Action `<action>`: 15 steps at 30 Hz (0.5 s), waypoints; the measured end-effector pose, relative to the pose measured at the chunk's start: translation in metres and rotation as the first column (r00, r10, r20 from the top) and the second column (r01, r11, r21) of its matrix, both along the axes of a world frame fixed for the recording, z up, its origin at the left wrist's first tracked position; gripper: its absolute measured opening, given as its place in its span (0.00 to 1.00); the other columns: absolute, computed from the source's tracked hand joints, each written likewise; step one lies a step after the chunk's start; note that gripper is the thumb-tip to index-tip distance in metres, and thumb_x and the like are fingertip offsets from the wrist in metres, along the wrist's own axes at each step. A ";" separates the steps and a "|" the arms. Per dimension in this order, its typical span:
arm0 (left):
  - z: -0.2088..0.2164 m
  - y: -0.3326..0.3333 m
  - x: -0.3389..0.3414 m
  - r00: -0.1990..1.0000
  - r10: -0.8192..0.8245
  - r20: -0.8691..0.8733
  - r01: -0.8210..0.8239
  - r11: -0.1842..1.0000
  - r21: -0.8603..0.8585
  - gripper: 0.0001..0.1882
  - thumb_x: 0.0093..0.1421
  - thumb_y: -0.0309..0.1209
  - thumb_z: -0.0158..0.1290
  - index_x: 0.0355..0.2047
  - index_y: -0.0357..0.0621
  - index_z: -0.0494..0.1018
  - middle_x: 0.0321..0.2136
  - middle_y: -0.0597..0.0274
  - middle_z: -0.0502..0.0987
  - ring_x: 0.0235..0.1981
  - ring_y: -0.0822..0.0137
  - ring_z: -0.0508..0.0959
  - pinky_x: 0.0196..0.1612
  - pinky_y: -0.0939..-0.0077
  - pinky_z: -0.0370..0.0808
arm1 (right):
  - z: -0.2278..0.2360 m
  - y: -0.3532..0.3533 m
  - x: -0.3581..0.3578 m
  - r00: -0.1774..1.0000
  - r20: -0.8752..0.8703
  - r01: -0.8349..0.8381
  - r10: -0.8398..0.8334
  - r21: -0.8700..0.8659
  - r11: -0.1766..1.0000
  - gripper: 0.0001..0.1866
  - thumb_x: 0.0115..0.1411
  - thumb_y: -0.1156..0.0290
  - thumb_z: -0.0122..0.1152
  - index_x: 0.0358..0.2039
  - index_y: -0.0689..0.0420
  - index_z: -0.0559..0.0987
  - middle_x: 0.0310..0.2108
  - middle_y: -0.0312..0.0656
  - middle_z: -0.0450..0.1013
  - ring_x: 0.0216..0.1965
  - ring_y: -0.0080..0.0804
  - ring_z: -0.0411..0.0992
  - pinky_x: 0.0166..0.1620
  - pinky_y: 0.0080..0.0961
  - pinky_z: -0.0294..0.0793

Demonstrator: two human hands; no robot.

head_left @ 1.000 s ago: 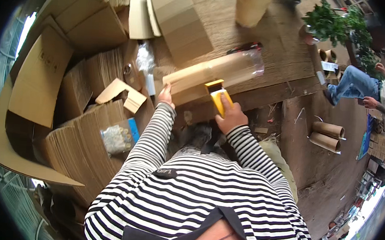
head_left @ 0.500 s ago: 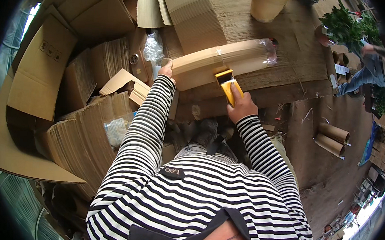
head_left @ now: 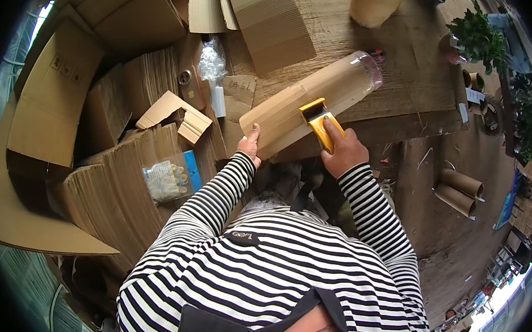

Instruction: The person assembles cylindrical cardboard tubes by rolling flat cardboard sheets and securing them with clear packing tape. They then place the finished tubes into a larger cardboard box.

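Observation:
A long, narrow cardboard sleeve [head_left: 288, 106] lies slantwise on the wooden table, its near end toward me. Clear plastic wrap [head_left: 370, 73] pokes out of its far end. My left hand [head_left: 251, 145] grips the sleeve's near left end, thumb on top. In my right hand [head_left: 346, 154] is a yellow tape dispenser [head_left: 325, 128], held just over the sleeve's right side with its dark mouth toward the cardboard. Whether the dispenser touches the sleeve I cannot tell.
Flat cardboard stacks [head_left: 107, 186] and a large open carton [head_left: 52, 89] crowd the left. Bubble-like clear plastic [head_left: 212, 63] lies beyond my left hand. A brown roll [head_left: 376, 6] stands at the back. Two cardboard tubes [head_left: 458, 192] lie at right, near potted plants [head_left: 478, 39].
The sleeve has swung to a steeper slant, its near end drawn closer to me and rightward with my left hand. My right hand and the dispenser shifted slightly right. The person at right moved farther off.

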State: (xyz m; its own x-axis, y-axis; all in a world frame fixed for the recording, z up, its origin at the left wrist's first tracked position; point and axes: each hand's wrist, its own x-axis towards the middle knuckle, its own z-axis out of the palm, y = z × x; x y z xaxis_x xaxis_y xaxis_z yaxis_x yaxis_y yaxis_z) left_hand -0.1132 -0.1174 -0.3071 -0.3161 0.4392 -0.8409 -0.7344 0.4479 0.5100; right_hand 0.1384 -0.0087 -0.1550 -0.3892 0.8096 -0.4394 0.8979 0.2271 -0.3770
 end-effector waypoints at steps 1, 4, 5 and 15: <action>0.007 -0.001 -0.003 1.000 0.026 0.015 -0.026 0.999 -0.032 0.41 0.59 0.50 0.63 0.63 0.38 0.60 0.58 0.51 0.71 0.56 0.52 0.73 0.57 0.46 0.71 | -0.003 0.000 -0.001 1.000 -0.026 -0.005 0.006 0.049 0.999 0.39 0.50 0.60 0.69 0.65 0.34 0.67 0.40 0.50 0.70 0.40 0.50 0.76 0.43 0.43 0.78; 0.012 0.002 -0.007 0.980 0.057 -0.190 -0.042 0.996 0.082 0.43 0.58 0.47 0.65 0.64 0.38 0.58 0.57 0.51 0.71 0.54 0.53 0.74 0.55 0.49 0.74 | -0.008 0.009 -0.015 0.997 -0.079 -0.011 0.022 0.136 0.991 0.37 0.49 0.63 0.69 0.62 0.35 0.71 0.36 0.48 0.71 0.37 0.48 0.77 0.41 0.42 0.79; 0.011 0.007 -0.009 0.965 0.044 -0.260 -0.042 0.999 0.013 0.41 0.59 0.46 0.65 0.64 0.38 0.59 0.57 0.51 0.71 0.54 0.54 0.74 0.54 0.51 0.74 | -0.007 0.013 -0.020 0.996 -0.080 -0.021 0.033 0.141 0.990 0.37 0.49 0.63 0.69 0.62 0.35 0.71 0.36 0.48 0.71 0.37 0.48 0.77 0.41 0.42 0.79; -0.032 0.027 -0.031 0.993 0.093 -0.075 -0.102 0.987 -0.127 0.26 0.64 0.44 0.59 0.56 0.40 0.72 0.51 0.55 0.78 0.50 0.58 0.76 0.55 0.52 0.72 | -0.012 -0.050 0.049 1.000 -0.007 -0.019 0.019 0.026 0.999 0.42 0.50 0.61 0.68 0.66 0.33 0.64 0.39 0.50 0.71 0.40 0.48 0.76 0.42 0.42 0.78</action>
State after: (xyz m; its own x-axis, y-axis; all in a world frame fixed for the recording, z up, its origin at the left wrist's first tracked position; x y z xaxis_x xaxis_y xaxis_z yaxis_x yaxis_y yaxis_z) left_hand -0.1446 -0.0901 -0.3386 -0.4110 0.2913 -0.8638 -0.7433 0.4416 0.5025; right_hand 0.1869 -0.0589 -0.1667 -0.4074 0.8132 -0.4156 0.8908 0.2536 -0.3769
